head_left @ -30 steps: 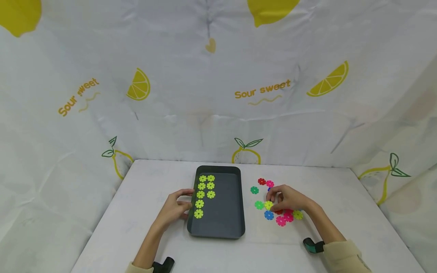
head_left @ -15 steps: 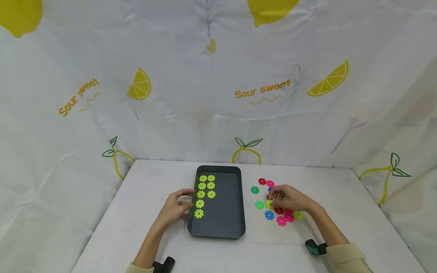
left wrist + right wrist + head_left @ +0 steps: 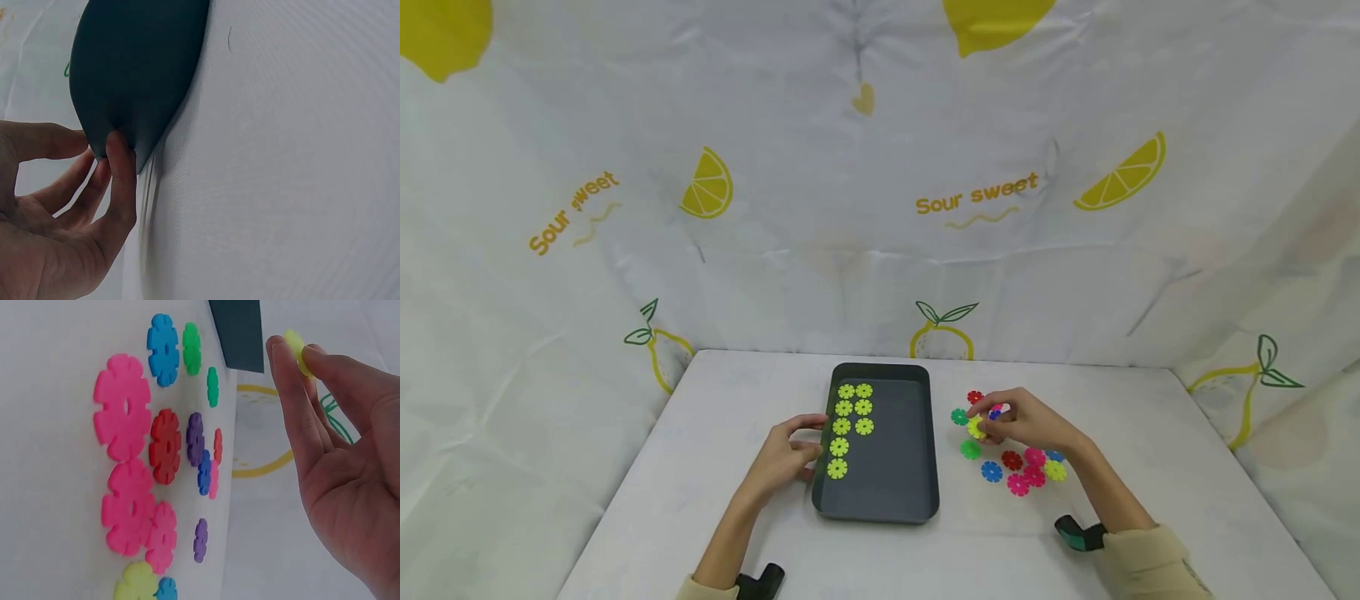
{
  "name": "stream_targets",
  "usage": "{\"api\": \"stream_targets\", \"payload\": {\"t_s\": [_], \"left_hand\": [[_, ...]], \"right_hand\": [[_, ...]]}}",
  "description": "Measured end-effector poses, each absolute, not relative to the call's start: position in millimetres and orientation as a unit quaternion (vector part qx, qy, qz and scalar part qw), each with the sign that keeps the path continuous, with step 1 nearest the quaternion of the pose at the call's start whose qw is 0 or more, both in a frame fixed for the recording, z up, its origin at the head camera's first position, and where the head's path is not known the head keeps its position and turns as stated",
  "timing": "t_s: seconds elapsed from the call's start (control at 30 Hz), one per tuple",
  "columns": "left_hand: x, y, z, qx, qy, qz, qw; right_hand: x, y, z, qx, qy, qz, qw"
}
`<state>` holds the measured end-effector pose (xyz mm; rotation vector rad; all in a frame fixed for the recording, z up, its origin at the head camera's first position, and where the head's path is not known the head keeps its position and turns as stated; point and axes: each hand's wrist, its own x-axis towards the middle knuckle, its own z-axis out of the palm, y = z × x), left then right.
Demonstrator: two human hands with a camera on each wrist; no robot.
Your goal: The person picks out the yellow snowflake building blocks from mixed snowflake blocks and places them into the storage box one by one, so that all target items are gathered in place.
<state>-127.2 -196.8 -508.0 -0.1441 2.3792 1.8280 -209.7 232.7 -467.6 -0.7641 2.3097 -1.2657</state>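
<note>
My left hand (image 3: pixel 786 454) is at the left side of a dark grey tray (image 3: pixel 910 492), its fingers about the tray's rim and outer wall. In the left wrist view, one finger (image 3: pixel 122 187) presses the outer wall (image 3: pixel 131 62) and the others meet its edge. Between thumb and fingertips, my right hand (image 3: pixel 1030 418) pinches a yellow notched disc (image 3: pixel 976 427), raised off the table in the right wrist view. Inside the tray, several yellow discs (image 3: pixel 841 427) lie in two columns, the left one longer.
Right of the tray lie loose discs: green (image 3: pixel 970 450), light blue (image 3: pixel 992 472), red (image 3: pixel 1012 460), pink (image 3: pixel 1018 485), yellow (image 3: pixel 1056 470) and purple (image 3: pixel 200 540). Some overlap. A white cloth with lemon prints (image 3: pixel 880 275) hangs behind the white table (image 3: pixel 737 392).
My right hand has lifted the yellow disc from among the loose discs and moved it a little away from me and toward the tray. My left hand and the tray have stayed put.
</note>
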Motion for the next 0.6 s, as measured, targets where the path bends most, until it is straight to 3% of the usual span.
{"api": "stream_targets", "payload": {"t_s": [0.6], "left_hand": [[-126, -197, -506, -0.047, 0.788, 0.610, 0.070]], "right_hand": [[-217, 191, -448, -0.297, 0.817, -0.463, 0.173]]}}
